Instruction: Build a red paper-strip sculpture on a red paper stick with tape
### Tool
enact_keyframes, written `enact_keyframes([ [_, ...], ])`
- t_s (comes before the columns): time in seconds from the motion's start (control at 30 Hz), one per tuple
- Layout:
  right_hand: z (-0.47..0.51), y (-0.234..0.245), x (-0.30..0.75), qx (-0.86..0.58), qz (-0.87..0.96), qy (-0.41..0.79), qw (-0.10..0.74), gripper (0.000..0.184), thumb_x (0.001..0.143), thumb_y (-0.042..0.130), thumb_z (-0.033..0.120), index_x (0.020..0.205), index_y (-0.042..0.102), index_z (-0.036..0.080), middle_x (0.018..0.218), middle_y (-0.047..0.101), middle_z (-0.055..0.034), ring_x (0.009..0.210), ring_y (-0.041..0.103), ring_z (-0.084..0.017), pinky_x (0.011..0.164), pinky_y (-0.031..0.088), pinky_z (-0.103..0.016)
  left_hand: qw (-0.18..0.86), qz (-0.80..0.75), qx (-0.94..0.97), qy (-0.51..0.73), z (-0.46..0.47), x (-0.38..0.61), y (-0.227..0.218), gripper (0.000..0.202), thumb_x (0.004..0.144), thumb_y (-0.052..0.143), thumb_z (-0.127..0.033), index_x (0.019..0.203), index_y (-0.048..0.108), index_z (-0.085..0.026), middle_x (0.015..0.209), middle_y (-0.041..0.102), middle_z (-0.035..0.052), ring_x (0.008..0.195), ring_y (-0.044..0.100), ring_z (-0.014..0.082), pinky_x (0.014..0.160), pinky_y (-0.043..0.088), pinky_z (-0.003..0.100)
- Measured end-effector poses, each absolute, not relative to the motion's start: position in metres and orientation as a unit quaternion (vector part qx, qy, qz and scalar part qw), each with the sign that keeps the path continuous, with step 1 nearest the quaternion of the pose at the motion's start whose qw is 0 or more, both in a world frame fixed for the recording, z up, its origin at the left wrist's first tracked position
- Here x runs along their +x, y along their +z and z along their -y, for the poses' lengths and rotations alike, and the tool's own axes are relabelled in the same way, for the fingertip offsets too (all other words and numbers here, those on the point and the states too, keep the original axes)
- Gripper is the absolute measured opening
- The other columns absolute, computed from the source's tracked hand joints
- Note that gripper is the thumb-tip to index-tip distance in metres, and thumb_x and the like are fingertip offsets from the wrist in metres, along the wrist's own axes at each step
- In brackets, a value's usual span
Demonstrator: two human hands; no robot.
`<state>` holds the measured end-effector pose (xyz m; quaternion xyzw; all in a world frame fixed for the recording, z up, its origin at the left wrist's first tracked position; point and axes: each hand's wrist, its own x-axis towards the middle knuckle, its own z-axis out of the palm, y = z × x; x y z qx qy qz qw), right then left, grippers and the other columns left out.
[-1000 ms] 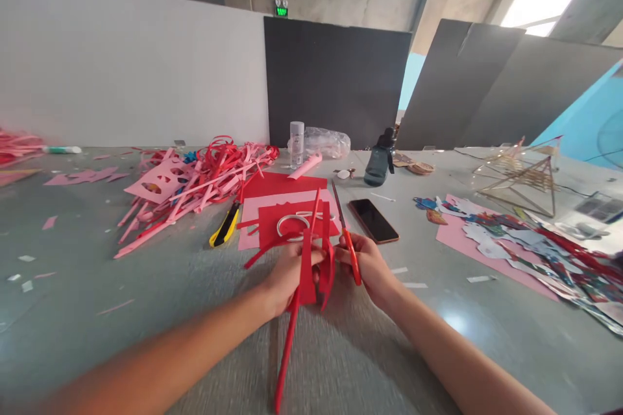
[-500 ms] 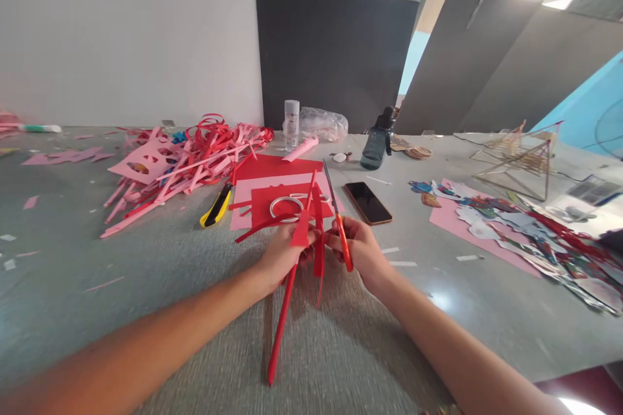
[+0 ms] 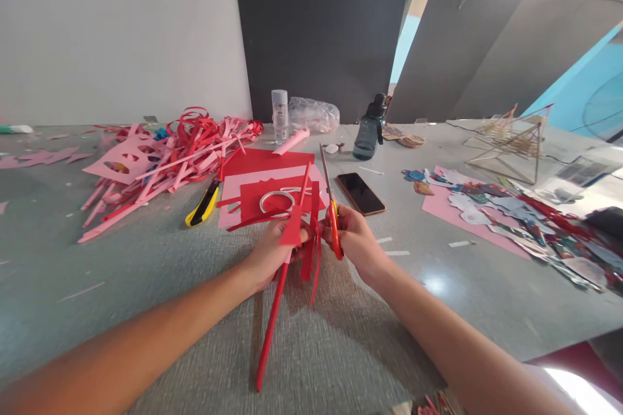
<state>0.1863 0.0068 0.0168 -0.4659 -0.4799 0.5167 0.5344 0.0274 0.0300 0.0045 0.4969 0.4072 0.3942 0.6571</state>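
My left hand (image 3: 267, 254) is closed around a thin red rolled-paper stick (image 3: 272, 327) and a folded red paper piece (image 3: 291, 228). Red paper strips (image 3: 307, 258) dangle between the two hands. In my right hand (image 3: 357, 237) is a pair of scissors (image 3: 335, 227) with orange handles, its blades pointing away from me. The right fingertips come close to the hanging strips; whether they pinch one is hard to see. Beyond the hands lie red and pink paper sheets (image 3: 231, 185) with a white ring (image 3: 276, 194) on top.
A yellow-black utility knife (image 3: 203, 204) lies left of the sheets, near a heap of pink and red strips (image 3: 189, 142). To the right are a phone (image 3: 361, 193), a dark bottle (image 3: 368, 131), paper cutouts (image 3: 491, 211) and a stick frame (image 3: 516, 149). A clear bottle (image 3: 280, 118) stands behind.
The view has tilted down and shifted, so most things sit further left and higher. The scissors are still in my right hand, and the left hand keeps its hold.
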Motion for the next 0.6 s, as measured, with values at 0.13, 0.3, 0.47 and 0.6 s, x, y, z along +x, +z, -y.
enact_keyframes([
  [0.13, -0.007, 0.018, 0.189, -0.468, 0.486, 0.523, 0.521, 0.022, 0.066, 0.072, 0.02, 0.086, 0.061, 0.019, 0.071, 0.06, 0.0016, 0.059, 0.048, -0.01, 0.051, 0.032, -0.022, 0.644, -0.403, 0.52, 0.392, -0.03, 0.026, 0.003, 0.018, 0.072, 0.072, -0.031, 0.07, 0.059, -0.019, 0.065, 0.053, -0.0002, 0.061, 0.051, 0.0138, 0.056, 0.039, 0.027],
  [0.3, -0.007, 0.017, 0.192, -0.477, 0.494, 0.521, 0.507, 0.023, 0.064, 0.069, 0.019, 0.085, 0.06, 0.019, 0.07, 0.057, 0.0028, 0.057, 0.045, -0.01, 0.048, 0.029, -0.021, 0.637, -0.397, 0.523, 0.404, -0.03, 0.025, 0.002, 0.016, 0.073, 0.073, -0.03, 0.074, 0.061, -0.019, 0.07, 0.057, 0.0005, 0.062, 0.051, 0.0131, 0.057, 0.038, 0.026],
  [0.47, -0.01, 0.016, 0.193, -0.487, 0.49, 0.516, 0.506, 0.021, 0.062, 0.071, 0.018, 0.079, 0.058, 0.02, 0.071, 0.06, 0.0012, 0.061, 0.05, -0.011, 0.05, 0.034, -0.021, 0.665, -0.396, 0.49, 0.402, -0.033, 0.026, 0.0, 0.019, 0.07, 0.077, -0.03, 0.074, 0.062, -0.019, 0.067, 0.055, -0.0014, 0.057, 0.048, 0.0106, 0.055, 0.038, 0.025],
  [0.6, -0.012, 0.018, 0.198, -0.514, 0.479, 0.491, 0.516, 0.019, 0.065, 0.069, 0.023, 0.076, 0.054, 0.021, 0.058, 0.048, 0.007, 0.048, 0.039, -0.008, 0.041, 0.026, -0.021, 0.663, -0.413, 0.479, 0.4, -0.038, 0.025, -0.001, 0.016, 0.072, 0.075, -0.029, 0.08, 0.065, -0.019, 0.072, 0.062, 0.0017, 0.057, 0.054, 0.0121, 0.053, 0.039, 0.026],
])
